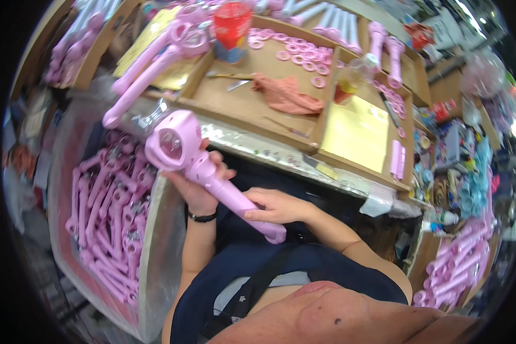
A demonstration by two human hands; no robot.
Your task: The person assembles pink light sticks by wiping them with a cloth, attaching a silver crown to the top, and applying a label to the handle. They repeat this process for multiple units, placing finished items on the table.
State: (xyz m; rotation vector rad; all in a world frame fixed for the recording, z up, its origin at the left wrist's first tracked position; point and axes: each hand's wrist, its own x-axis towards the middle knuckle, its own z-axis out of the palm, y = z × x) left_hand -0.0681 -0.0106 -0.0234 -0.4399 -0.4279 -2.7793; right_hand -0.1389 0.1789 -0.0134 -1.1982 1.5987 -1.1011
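A pink plastic wand-shaped toy (pixel 226 192) lies slantwise in front of my body, its wide ring-like head at the upper left with a clear piece in and beyond it. My left hand (pixel 198 192), with a black band at the wrist, grips it just below the head. Around the lower handle, the fingers of my right hand (pixel 278 205) are closed, near the rounded end. Part of the left fingers is hidden behind the wand. Just beyond the head, more pink wands (pixel 149 80) rest on the tray's left edge.
At my left stands a bin (pixel 149 246) full of pink wand parts (pixel 106 212). Ahead, a cardboard tray (pixel 212 106) holds an orange cloth (pixel 286 94), pink rings (pixel 304 51), a red cup (pixel 232 28), a bottle (pixel 352 80) and yellow paper (pixel 355 135). Pink parts (pixel 456 266) fill a box at right.
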